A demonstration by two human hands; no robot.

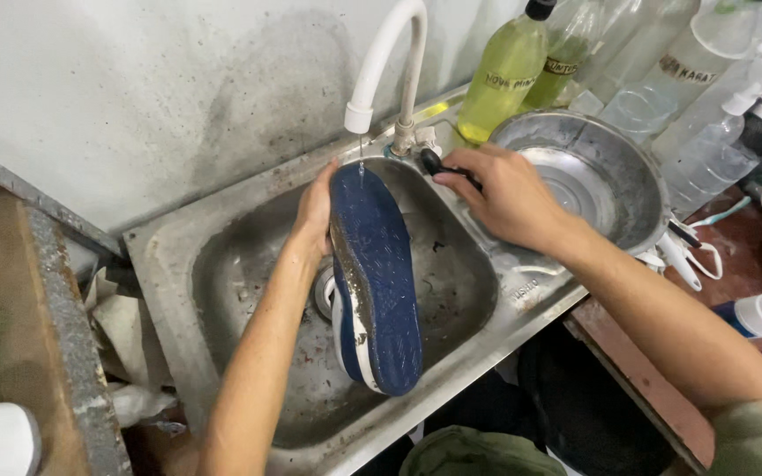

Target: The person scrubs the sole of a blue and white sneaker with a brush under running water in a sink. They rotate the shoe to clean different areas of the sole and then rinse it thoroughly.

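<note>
Left hand [315, 211] grip pinching blue shoe [374, 278] over sink [169, 256], right hand [509, 196] closed on tap handle [434, 163]

Home washing corner, steel sink [169, 264], soap bottles [506, 75]

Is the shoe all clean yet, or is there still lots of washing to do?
Partly. The blue shoe is already wet, its sole beaded with drops. Right now the left hand holds it sole-up under the faucet, which gives only a thin trickle, while the right hand works the black tap handle. The white edge looks grimy, so cleaning seems left.
</note>
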